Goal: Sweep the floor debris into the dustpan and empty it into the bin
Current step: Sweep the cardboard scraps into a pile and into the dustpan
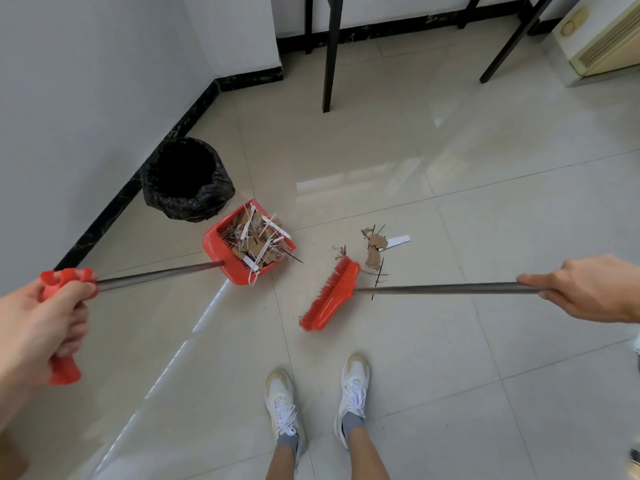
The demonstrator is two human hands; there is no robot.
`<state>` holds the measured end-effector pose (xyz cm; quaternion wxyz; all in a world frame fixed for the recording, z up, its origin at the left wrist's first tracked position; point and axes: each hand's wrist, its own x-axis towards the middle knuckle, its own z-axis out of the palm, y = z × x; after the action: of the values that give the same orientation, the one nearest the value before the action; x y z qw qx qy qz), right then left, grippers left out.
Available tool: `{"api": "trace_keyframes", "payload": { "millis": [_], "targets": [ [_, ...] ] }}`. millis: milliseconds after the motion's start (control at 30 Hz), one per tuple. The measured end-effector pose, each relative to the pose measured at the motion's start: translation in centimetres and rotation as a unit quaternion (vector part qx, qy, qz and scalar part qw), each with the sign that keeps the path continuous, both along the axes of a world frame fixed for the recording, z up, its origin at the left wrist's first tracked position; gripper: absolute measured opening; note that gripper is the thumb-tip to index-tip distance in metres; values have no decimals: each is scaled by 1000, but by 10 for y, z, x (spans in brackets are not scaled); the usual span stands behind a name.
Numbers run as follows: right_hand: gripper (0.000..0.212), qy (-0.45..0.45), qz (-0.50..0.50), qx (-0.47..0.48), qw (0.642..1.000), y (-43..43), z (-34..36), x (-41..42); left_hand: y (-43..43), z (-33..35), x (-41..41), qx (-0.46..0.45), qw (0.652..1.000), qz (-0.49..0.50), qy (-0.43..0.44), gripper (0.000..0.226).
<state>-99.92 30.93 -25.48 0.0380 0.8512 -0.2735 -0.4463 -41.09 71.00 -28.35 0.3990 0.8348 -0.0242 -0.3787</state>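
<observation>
A red dustpan (221, 252) rests on the tiled floor, holding several cardboard scraps and white paper strips. My left hand (38, 327) grips the red handle at the end of its long grey pole. My right hand (585, 289) holds the grey pole of a red broom (332, 296), whose bristle head lies on the floor just right of the pan. Loose debris (379, 249), brown cardboard bits, thin black sticks and a white strip, is scattered behind the broom head. A bin (188, 178) lined with a black bag stands open just behind the dustpan, by the wall.
The white wall with black skirting (145, 168) runs along the left. Black table legs (330, 53) stand at the back, and a cream floor-standing unit (595, 36) sits at the far right. My feet in white shoes (320, 403) are below the broom.
</observation>
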Motion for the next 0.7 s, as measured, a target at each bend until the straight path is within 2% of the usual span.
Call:
{"api": "trace_keyframes", "payload": {
  "millis": [133, 233, 333, 500, 633, 700],
  "targets": [
    [48, 20, -2, 76, 997, 51, -11, 47, -10, 5, 3, -13, 999, 31, 26, 9],
    [45, -5, 0, 104, 995, 74, -25, 72, -14, 2, 10, -25, 998, 36, 39, 12],
    [45, -45, 18, 90, 995, 89, -46, 106, -21, 4, 7, -29, 999, 28, 36, 19],
    [49, -28, 99, 81, 991, 114, -81, 166, -28, 9, 4, -15, 999, 44, 28, 25],
    [53, 0, 205, 39, 978, 77, -74, 166, -33, 14, 4, -23, 998, 36, 36, 28],
    [56, 26, 215, 22, 976, 49, -59, 156, -32, 14, 4, -33, 998, 40, 34, 18]
  ]
}}
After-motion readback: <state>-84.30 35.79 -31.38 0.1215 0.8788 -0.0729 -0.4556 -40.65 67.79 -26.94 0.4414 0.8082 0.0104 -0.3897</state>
